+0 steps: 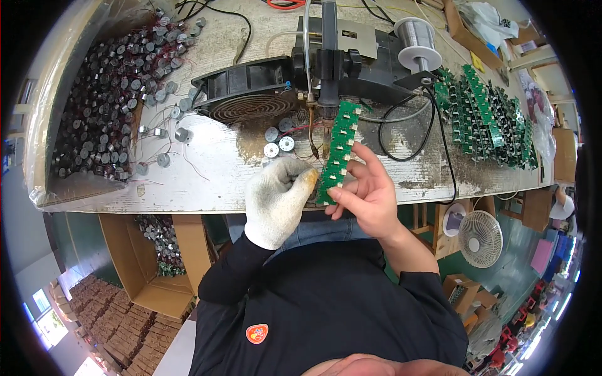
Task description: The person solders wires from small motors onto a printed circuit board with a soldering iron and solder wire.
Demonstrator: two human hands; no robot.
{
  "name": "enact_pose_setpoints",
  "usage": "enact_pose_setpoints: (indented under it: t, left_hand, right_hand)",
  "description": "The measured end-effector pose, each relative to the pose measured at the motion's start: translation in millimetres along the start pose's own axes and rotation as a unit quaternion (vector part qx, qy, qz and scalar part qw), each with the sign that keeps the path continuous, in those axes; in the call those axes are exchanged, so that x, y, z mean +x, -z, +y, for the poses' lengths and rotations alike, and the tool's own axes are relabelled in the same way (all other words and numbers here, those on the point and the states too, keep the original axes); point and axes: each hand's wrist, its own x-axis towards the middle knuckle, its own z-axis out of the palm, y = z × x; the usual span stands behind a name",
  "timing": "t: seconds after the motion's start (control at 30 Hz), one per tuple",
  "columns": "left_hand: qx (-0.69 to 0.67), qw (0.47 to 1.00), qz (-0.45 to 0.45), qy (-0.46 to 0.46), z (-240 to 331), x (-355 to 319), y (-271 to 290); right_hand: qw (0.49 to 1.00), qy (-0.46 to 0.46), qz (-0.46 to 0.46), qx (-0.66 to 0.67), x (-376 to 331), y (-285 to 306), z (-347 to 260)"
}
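Note:
A long green strip of circuit boards (pixel 342 144) with small pale connectors along one edge is tilted upright in my right hand (pixel 374 203). The bare thumb and fingers grip its lower part. Beside its lower end is my left hand (pixel 274 199), in a white glove with a stained thumb. Thumb and fingers are pinched together there; whatever they hold is hidden. Just beyond the hands stands a soldering stand (pixel 329 62) with a bent metal tube (pixel 312 128) pointing down. Small round motors (pixel 286 143) lie on the bench left of that tube.
At left, a plastic-lined box (pixel 81 194) holds a heap of small wired motors (pixel 103 100). A black fan (pixel 251 94) and a solder wire spool (pixel 416 41) stand behind. Many green board strips (pixel 483 119) are piled right. Black cable (pixel 433 141) loops over the bench edge.

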Motion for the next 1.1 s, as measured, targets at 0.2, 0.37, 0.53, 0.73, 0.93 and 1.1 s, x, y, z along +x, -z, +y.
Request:
enact_pose_setpoints:
  t: [0.2,0.37,0.53,0.73,0.93,1.1]
  left_hand:
    - [-0.027,1.000,0.014,-0.001,-2.5,-0.3,-1.9]
    - [-0.003,1.000,-0.002,-0.008,0.5,1.8,-2.0]
    - [-0.026,1.000,0.007,0.005,-10.2,1.8,0.7]
    - [0.048,0.995,-0.032,-0.076,-11.5,-3.4,22.8]
    - [0.149,0.960,0.132,-0.196,-24.0,3.1,85.5]
    - [0.357,0.872,0.261,-0.211,0.7,4.0,145.9]
  right_hand:
    - [1.000,0.011,0.000,-0.009,-0.2,-0.8,-3.0]
    - [1.000,0.015,0.001,-0.014,0.3,3.0,2.8]
    - [1.000,0.002,0.001,-0.022,1.6,-0.5,3.0]
    - [0.999,-0.012,0.028,-0.017,3.2,-1.5,-1.0]
    - [0.997,0.005,0.058,-0.046,6.0,1.8,-2.3]
    - [0.996,0.000,0.060,-0.059,9.3,0.9,-1.3]
